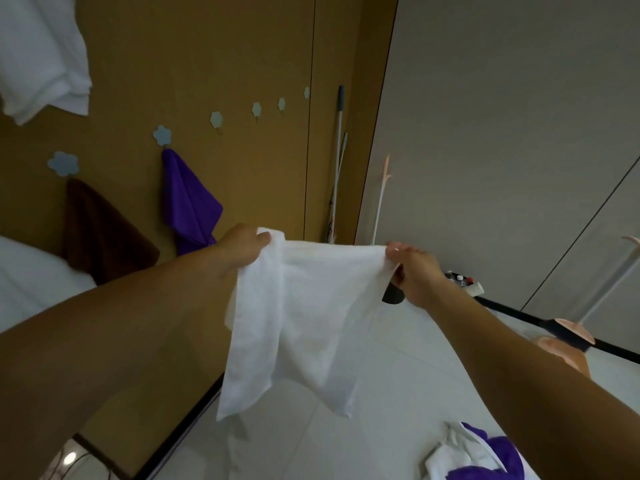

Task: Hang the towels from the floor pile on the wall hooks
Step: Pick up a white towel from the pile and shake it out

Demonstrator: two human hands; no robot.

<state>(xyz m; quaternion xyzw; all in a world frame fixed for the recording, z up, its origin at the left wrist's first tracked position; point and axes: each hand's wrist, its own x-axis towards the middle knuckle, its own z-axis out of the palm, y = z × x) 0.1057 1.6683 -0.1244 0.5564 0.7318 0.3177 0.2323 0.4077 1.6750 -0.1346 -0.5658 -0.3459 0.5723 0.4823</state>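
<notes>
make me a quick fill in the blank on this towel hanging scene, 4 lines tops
1. The towel stretched between the left hand and the right hand is ____.
2. The brown towel hangs from a hook shaped like a ____.
3. Just right of the brown towel hangs a ____ one.
4. The floor pile lies in the head view's bottom ____ corner.

Missing words: white; flower; purple; right

No readable text, labels or numbers anywhere.
</notes>
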